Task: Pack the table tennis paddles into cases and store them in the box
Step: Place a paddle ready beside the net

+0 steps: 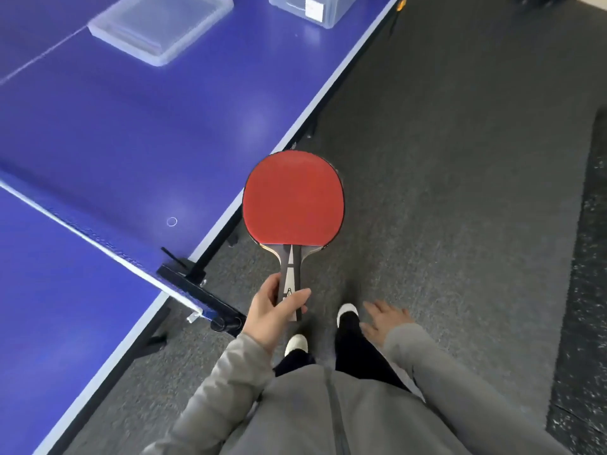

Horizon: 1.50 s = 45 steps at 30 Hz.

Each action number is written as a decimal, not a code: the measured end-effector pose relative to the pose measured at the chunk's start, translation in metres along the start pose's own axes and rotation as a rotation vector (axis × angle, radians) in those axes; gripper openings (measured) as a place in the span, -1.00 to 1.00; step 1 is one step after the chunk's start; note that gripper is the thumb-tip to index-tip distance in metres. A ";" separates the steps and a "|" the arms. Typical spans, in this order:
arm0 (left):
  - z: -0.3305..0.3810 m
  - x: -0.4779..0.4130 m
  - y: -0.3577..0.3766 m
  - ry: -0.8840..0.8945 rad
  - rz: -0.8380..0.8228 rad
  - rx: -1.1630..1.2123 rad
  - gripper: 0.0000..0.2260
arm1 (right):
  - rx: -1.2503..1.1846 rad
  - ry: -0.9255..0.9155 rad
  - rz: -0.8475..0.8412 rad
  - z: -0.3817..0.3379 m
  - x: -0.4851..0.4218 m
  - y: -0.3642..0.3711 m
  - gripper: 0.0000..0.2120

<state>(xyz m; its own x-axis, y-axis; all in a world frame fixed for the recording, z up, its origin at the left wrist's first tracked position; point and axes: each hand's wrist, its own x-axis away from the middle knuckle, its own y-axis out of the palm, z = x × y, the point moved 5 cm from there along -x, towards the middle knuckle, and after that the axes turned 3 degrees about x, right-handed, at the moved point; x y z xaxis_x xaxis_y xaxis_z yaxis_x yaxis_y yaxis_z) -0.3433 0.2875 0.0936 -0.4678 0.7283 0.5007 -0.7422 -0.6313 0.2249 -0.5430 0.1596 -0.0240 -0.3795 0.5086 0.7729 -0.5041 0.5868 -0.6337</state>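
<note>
So the paddle [293, 200] is up in the air, held out over the grey floor [460, 192] just off the long edge of the blue surface [131, 133], red rubber face pointing up at the camera. The left hand [272, 318] has it by the handle only: the handle runs down across the palm, the thumb sits along the handle's left side, and the fingers [297, 295] curl over from the right and close around the lower end. The blade sticks straight out past the fingertips, away from the body, with a stretch of bare handle between the hand and the rubber.

The right hand [384, 318] hangs low by the right leg, holding nothing, its fingers loosely spread and pointing at the floor. It's well apart from the paddle.

On the surface, toward the far edge, there's a clear plastic lid [161, 26] lying flat, and further right near the far corner a clear box [308, 8] that's cut off by the top of the frame, so I can't tell what's in it. The net [82, 224] crosses the surface on the left, and its black clamp [197, 297] grips the near edge, just left of the left hand. Both sleeves are grey, and two white shoe tips show below the paddle handle.
</note>
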 end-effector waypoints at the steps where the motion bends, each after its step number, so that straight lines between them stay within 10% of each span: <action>1: 0.003 -0.008 -0.001 0.001 0.044 0.019 -0.75 | 0.014 -0.020 0.006 0.001 -0.012 -0.013 -0.46; 19: 0.058 -0.128 0.014 0.179 0.746 0.399 -0.60 | 0.358 -0.366 0.067 0.032 -0.203 -0.265 -0.46; 45: 0.075 -0.211 -0.230 0.075 1.045 0.604 -0.70 | 0.608 -0.608 0.210 -0.284 -0.262 -0.384 -0.36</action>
<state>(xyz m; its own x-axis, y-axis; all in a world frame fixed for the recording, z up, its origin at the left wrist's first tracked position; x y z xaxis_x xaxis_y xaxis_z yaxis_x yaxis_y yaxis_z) -0.0375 0.2591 -0.0010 -0.7497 -0.2064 0.6287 0.3449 -0.9327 0.1051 -0.0295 -0.0196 0.0071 -0.7700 0.0437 0.6365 -0.6373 -0.0052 -0.7706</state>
